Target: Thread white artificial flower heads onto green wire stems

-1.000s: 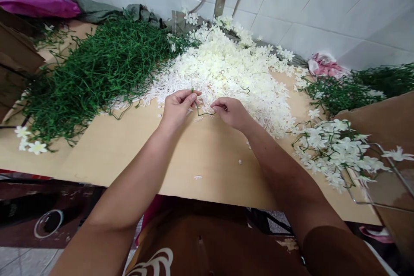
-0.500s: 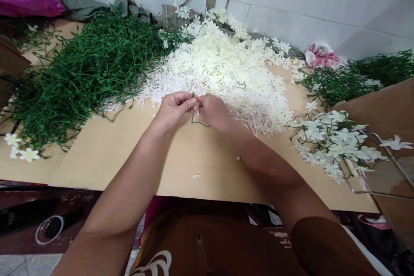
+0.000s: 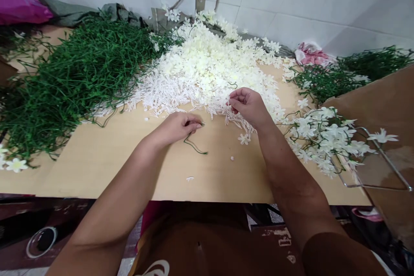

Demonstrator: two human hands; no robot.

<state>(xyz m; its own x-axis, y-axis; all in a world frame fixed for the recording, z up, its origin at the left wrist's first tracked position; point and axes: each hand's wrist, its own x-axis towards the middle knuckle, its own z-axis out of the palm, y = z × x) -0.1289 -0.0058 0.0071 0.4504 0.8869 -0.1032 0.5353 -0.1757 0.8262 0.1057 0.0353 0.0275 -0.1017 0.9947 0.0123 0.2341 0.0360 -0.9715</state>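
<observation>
Hands (image 3: 181,126) now apart, fingertips hidden.

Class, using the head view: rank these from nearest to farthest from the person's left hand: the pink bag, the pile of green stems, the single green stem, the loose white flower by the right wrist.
From the left hand:
1. Single green stem, pinched in its fingers.
2. Loose white flower, to the right.
3. Pile of green stems, far left.
4. Pink bag, back left corner.

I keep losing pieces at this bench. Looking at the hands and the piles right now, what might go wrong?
The left hand pinches only the tip of a thin green stem; it might slip free. The right hand digs into the white flower pile, so blooms may scatter. Loose petals near the table edge could fall off.
</observation>
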